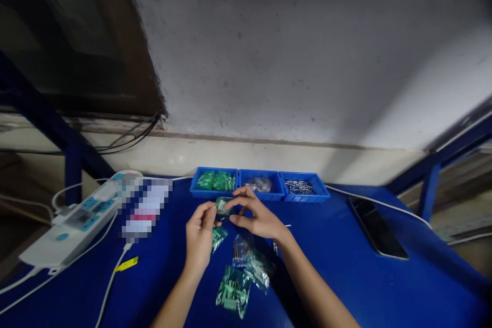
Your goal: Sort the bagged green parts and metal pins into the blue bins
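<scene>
A small clear plastic bag with pale green pieces inside [223, 206] is up in front of the trays. My left hand [199, 230] pinches its left edge between thumb and fingers. Curled around its right side is my right hand [255, 215], thumb and index at the bag's edge, the other fingers raised. Below my hands several similar bags lie on the blue table: one with green pieces [230, 289], one with pale pieces [260, 269], one with thin metal parts [242, 250]. Another green bag [219, 237] is partly behind my left hand.
Three blue trays stand along the wall: green packets [215, 180], clear packets [259, 184], and metal pins [300, 187]. A dark phone [376, 228] lies at right. On the left are a white power strip [73, 225], cables and a blurred-out device [146, 210].
</scene>
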The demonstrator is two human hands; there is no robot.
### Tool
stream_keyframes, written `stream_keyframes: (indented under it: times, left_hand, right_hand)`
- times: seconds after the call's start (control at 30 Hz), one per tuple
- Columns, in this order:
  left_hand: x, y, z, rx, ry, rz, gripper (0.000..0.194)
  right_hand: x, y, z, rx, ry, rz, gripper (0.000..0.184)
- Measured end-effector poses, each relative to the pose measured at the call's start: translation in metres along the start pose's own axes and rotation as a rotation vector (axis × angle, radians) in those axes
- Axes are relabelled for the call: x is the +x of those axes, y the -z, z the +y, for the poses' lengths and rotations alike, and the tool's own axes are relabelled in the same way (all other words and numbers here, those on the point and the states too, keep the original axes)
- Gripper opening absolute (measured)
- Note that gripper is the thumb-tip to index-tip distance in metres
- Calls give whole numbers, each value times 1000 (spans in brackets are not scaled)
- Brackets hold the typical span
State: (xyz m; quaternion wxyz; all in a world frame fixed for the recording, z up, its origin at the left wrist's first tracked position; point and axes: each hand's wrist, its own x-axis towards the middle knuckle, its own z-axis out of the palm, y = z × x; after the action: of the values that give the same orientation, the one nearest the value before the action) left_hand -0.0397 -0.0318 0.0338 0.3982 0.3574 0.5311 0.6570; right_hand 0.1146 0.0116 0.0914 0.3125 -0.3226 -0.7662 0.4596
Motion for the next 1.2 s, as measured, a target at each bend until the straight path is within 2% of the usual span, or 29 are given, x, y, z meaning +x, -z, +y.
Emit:
stream_keyframes:
  times: [0.07,0.13,0.2,0.3,0.37,0.43,0.5,0.63,0.7,0.77,0.87,0.97,1.07,1.13,1.2]
  left_hand:
    - [0,1,2,19,-62,8,23]
    - [-2,1,7,78,-167,-23,19]
    - [-4,1,13,188,-312,-56,15]
    - [-5,2,20,368,-512,-46,13]
    - [-4,3,22,424,-563,-57,13]
    - [-3,4,21,416,-502,-145,18]
    - [-3,3,20,350,-365,-238,28]
    - [-5,0,18,155,-119,-263,55]
    - [-5,-1,19,86,-5,-313,65]
    - [-4,-2,21,24,96,-365,65]
    - [-2,-1,23,-105,139,-335,42]
    - [1,1,22,-85,34,-283,26]
    - [2,3,18,146,-174,-233,28]
    - [0,3,16,300,-321,-224,27]
    - [-4,2,15,411,-462,-282,22]
  right_hand:
    - [1,2,0,-20,-54,59,13]
    - [3,2,0,-20,-121,149,28]
    - [5,2,0,26,-190,170,39]
    - [4,0,-3,159,-209,96,30]
    - [3,0,-6,250,-169,118,18]
    - [1,1,-8,290,-123,186,8]
    - [0,3,-9,243,-71,243,11]
    - [-3,6,-14,21,45,263,11]
    - [-4,5,-16,-66,95,250,11]
    - [-4,1,-15,-128,153,255,13]
    - [-1,-9,-9,-172,246,323,17]
    - [-6,-19,0,-199,216,408,23]
    - [-24,-29,11,-196,53,398,25]
    - [-40,-34,15,-87,-74,384,26]
    - [-53,-37,17,102,-160,405,33]
